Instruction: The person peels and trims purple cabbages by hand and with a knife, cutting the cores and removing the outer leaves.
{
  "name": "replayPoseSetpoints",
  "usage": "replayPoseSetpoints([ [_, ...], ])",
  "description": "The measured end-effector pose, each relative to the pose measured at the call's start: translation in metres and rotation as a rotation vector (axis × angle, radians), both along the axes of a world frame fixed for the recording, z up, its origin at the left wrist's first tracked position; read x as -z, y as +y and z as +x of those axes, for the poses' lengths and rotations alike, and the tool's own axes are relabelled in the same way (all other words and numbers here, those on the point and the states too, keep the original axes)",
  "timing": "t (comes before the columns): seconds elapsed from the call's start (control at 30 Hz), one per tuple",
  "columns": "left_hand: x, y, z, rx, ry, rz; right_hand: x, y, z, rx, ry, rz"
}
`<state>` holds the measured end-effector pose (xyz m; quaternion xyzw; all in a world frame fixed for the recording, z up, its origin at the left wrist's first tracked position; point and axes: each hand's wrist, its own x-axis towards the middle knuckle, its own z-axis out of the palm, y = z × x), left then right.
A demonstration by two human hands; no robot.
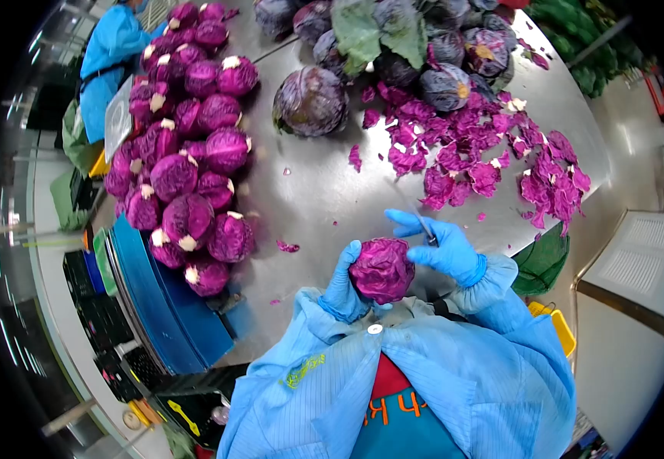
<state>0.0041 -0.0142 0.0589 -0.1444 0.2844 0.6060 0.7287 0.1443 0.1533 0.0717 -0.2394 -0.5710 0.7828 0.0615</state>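
A peeled red cabbage (382,269) is held close in front of my chest. My left hand (342,284), in a blue glove, grips it from the left side. My right hand (450,251), also gloved in blue, is at the cabbage's right side, closed around a small knife (427,228). The knife's thin blade points up and away from me and is hard to make out. Further off on the metal table (309,183) lie loose purple leaves (454,153). A large unpeeled cabbage (310,102) sits ahead of my left hand.
Peeled cabbages (186,176) are piled along the table's left side. Unpeeled cabbages (447,46) crowd the far end. A person in a blue gown (110,57) stands at the far left. A blue bin (171,298) stands by the left edge, a yellow crate (557,325) at right.
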Motion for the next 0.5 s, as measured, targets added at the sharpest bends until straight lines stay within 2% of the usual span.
replayPoseSetpoints([
  [0.07,0.000,0.001,0.001,0.107,0.056,0.101,0.005,-0.009,0.014,-0.049,0.064,-0.009],
  [0.17,-0.012,0.007,0.020,0.149,0.126,0.153,0.004,-0.026,0.043,0.051,0.170,-0.425],
  [0.2,-0.021,0.007,0.023,0.241,0.172,0.252,0.012,-0.033,0.053,0.114,0.206,-0.398],
  [0.23,-0.022,0.007,0.026,0.389,0.353,0.254,0.026,-0.039,0.066,0.195,0.238,-0.364],
  [0.27,-0.012,0.008,0.034,0.462,0.516,0.306,0.042,-0.045,0.085,0.272,0.075,-0.365],
  [0.3,-0.013,-0.001,0.038,0.515,0.525,0.167,0.055,-0.052,0.100,0.355,-0.086,-0.387],
  [0.33,0.011,-0.006,0.033,0.486,0.443,0.028,0.057,-0.062,0.107,0.554,-0.067,-0.497],
  [0.37,0.010,-0.002,0.042,0.486,0.591,-0.028,0.061,-0.072,0.113,0.738,-0.033,-0.618],
  [0.43,0.025,0.007,0.047,0.504,0.560,-0.055,0.095,-0.076,0.140,0.925,0.049,-0.743],
  [0.47,0.028,0.010,0.051,0.513,0.541,-0.085,0.105,-0.079,0.157,0.997,0.189,-0.750],
  [0.5,0.032,0.008,0.048,0.514,0.521,-0.107,0.099,-0.085,0.171,1.165,0.217,-0.713],
])
